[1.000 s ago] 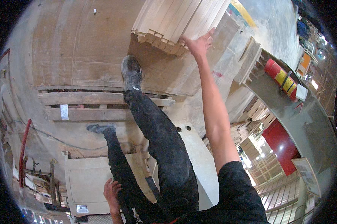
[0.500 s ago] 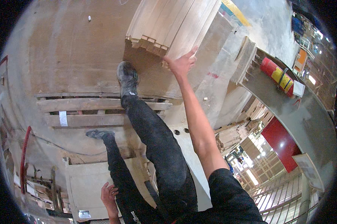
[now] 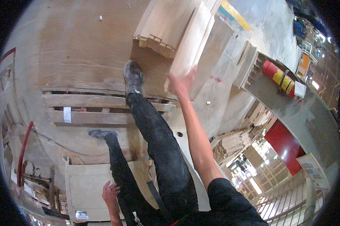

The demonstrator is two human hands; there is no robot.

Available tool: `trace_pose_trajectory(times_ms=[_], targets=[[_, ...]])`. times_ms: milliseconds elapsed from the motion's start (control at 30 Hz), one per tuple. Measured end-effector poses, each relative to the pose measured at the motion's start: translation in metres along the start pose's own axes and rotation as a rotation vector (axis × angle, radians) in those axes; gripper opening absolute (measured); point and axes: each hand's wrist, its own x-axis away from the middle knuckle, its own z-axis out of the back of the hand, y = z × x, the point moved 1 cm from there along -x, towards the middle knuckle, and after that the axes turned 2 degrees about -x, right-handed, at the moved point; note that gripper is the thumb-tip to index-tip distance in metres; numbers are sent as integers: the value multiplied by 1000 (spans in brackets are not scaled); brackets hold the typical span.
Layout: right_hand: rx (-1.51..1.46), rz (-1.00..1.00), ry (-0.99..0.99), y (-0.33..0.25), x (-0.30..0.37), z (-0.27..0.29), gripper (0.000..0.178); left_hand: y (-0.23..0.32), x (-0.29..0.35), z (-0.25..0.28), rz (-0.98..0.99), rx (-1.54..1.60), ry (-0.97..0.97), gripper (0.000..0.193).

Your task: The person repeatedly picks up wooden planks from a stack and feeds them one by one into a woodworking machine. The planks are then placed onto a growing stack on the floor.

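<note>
Pulled out past the plank stack [image 3: 164,22], pale planking [image 3: 189,45] is gripped by the right hand [image 3: 183,82], the stack mostly left beyond it, the left hand [image 3: 110,192] loosely open.

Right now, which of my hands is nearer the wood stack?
Right. Your right hand is just short of the near end of the stack, gripping a board; your left hand is farther back, by your left leg.
</note>
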Motion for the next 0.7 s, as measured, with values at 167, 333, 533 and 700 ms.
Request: trace_pose_trajectory(times_ms=[167, 333, 533, 700], targets=[[-704, -134, -443, 15, 90, 102, 86, -43, 16, 25, -29, 251, -68, 48], [-499, -31, -648, -13, 243, 194, 79, -42, 57, 55, -188, 471, -147, 47], [-3, 780, -897, -96, 454, 222, 102, -37, 108, 137, -469, 1083, -418, 59], [410, 1503, -1108, -162, 681, 213, 107, -74, 197, 248, -797, 1821, -655, 80]])
